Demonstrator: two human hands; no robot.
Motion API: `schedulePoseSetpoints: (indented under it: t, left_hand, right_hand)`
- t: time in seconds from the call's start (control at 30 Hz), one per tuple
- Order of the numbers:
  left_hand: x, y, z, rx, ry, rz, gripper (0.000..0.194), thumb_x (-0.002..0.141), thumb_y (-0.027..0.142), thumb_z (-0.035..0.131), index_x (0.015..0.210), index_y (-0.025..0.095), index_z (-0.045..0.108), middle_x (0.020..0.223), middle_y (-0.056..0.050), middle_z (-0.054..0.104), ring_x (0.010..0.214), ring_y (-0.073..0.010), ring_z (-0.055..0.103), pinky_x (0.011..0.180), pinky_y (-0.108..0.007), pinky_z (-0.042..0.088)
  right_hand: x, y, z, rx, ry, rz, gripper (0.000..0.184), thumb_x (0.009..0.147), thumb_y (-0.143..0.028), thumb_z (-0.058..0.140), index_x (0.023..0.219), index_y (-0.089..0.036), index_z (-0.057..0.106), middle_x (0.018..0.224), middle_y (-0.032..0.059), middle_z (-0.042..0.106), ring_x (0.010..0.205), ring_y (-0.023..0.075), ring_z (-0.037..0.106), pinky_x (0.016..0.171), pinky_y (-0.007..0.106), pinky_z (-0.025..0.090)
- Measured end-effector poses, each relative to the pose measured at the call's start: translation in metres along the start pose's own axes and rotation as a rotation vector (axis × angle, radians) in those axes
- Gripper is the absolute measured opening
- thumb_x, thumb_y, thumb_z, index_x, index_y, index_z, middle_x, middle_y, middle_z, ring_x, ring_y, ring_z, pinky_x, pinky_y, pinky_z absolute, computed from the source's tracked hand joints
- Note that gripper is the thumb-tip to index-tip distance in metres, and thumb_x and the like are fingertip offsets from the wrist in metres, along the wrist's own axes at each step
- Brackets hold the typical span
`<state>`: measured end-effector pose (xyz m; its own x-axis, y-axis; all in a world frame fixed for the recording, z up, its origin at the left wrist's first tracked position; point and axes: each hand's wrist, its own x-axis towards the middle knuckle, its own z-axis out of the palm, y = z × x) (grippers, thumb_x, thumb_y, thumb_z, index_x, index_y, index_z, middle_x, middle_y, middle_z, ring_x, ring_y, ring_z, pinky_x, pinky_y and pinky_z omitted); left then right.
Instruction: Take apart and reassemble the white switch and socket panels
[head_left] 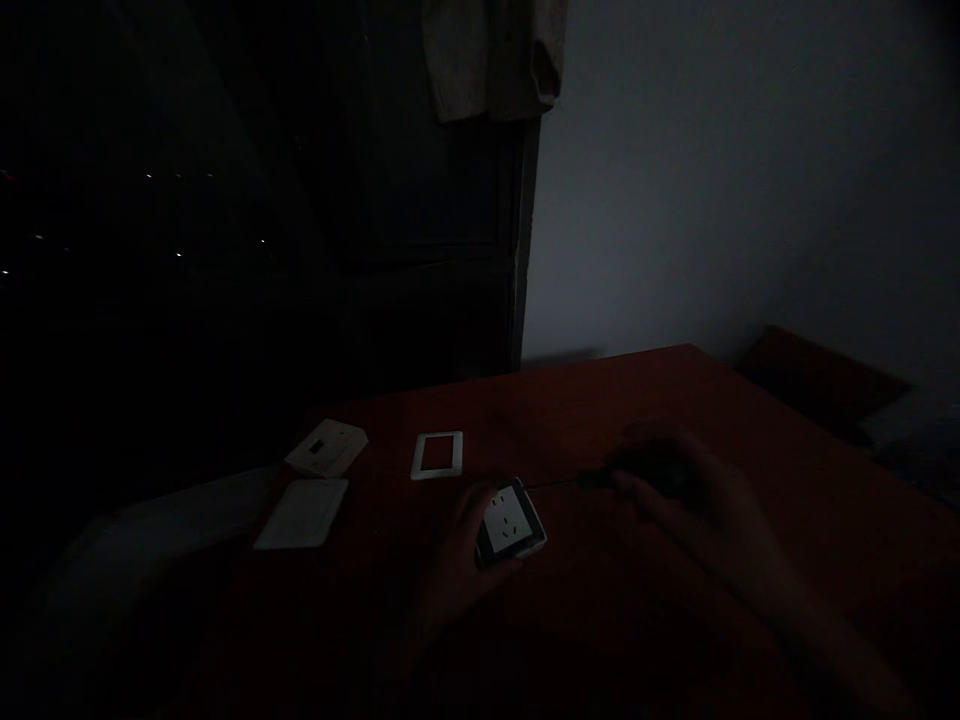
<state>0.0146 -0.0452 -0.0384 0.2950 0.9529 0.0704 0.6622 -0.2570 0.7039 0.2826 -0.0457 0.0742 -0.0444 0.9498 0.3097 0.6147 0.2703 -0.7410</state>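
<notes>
My left hand [465, 560] grips a wall socket [507, 522] by its left side, fingers on the far edge and thumb on the near one. The socket has a white face with several slots and a dark surround. In my right hand [697, 490] is a screwdriver [595, 478], its dark handle wrapped by the fingers. The thin shaft points left, and its tip is at or close to the socket's far right corner; in this dim light I cannot tell whether they touch. Beyond the socket lies a white rectangular frame [417, 458] with an open middle.
On the left of the reddish table [615, 390] lie a pale flat panel [302, 513] and a pale angular piece with a dark slot [328, 448]. A light wall [660, 200] rises behind, with a dark window at left. Cloth [491, 60] hangs above.
</notes>
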Motion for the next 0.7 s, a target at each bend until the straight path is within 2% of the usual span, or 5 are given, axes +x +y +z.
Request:
schedulePoseSetpoints:
  t: [0.13, 0.37, 0.57, 0.7]
  left_hand:
    - [0.0, -0.003, 0.004, -0.022, -0.013, -0.035, 0.077, 0.071, 0.029, 0.074, 0.138, 0.028, 0.038, 0.147, -0.009, 0.036, 0.133, -0.0325, 0.036, 0.109, -0.05, 0.032]
    - [0.0, -0.004, 0.002, -0.02, -0.041, 0.02, 0.077, 0.073, 0.03, 0.073, 0.14, 0.027, 0.036, 0.15, -0.009, 0.031, 0.135, -0.0307, 0.032, 0.111, -0.047, 0.031]
    - [0.0, -0.001, 0.002, -0.024, -0.019, 0.038, 0.076, 0.074, 0.034, 0.073, 0.14, 0.032, 0.035, 0.146, -0.006, 0.036, 0.133, -0.0309, 0.035, 0.11, -0.047, 0.032]
    - [0.0, -0.001, 0.002, -0.036, -0.034, 0.031, 0.075, 0.075, 0.032, 0.072, 0.14, 0.031, 0.035, 0.147, -0.007, 0.035, 0.134, -0.0299, 0.035, 0.11, -0.047, 0.032]
  right_hand:
    - [0.01, -0.011, 0.009, -0.031, -0.012, -0.064, 0.038, 0.082, -0.04, 0.064, 0.114, -0.025, 0.051, 0.101, 0.0055, 0.07, 0.083, 0.0194, 0.069, 0.06, 0.025, 0.056]
    - [0.023, -0.015, 0.021, -0.079, -0.072, -0.152, 0.031, 0.085, -0.035, 0.061, 0.113, -0.025, 0.052, 0.093, 0.0016, 0.071, 0.077, 0.0157, 0.068, 0.062, 0.024, 0.053]
    - [0.026, -0.018, 0.024, -0.086, -0.118, -0.164, 0.03, 0.086, -0.035, 0.06, 0.112, -0.023, 0.052, 0.094, 0.0024, 0.071, 0.076, 0.0147, 0.069, 0.061, 0.022, 0.052]
    - [0.026, -0.022, 0.025, -0.129, -0.129, -0.179, 0.03, 0.087, -0.038, 0.057, 0.112, -0.022, 0.051, 0.092, 0.003, 0.071, 0.076, 0.0155, 0.069, 0.062, 0.023, 0.051]
